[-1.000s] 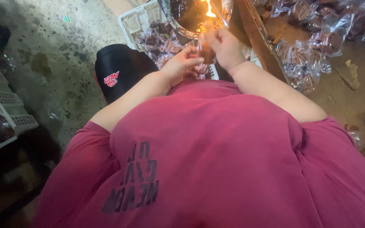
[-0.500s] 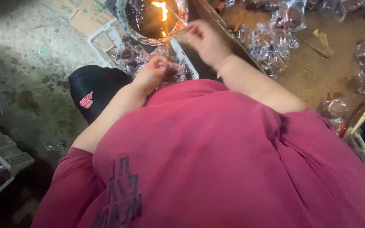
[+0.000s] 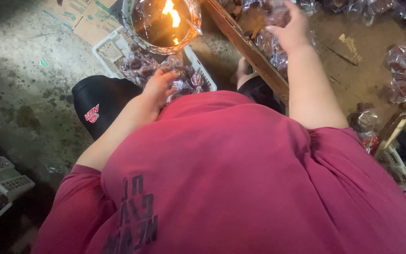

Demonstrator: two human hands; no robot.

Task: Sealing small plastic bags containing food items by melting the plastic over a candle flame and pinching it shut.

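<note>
Head view: concrete floor [image 3: 29,80] (stained), flame bowl [image 3: 161,23], probably metal.

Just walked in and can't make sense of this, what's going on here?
A person in a red shirt sits over a white crate of small clear-wrapped packets. The left hand rests on the packets in the crate, below a metal bowl with a flame burning in it. The right hand reaches to the packets piled on the wooden board, fingers around one.
</note>
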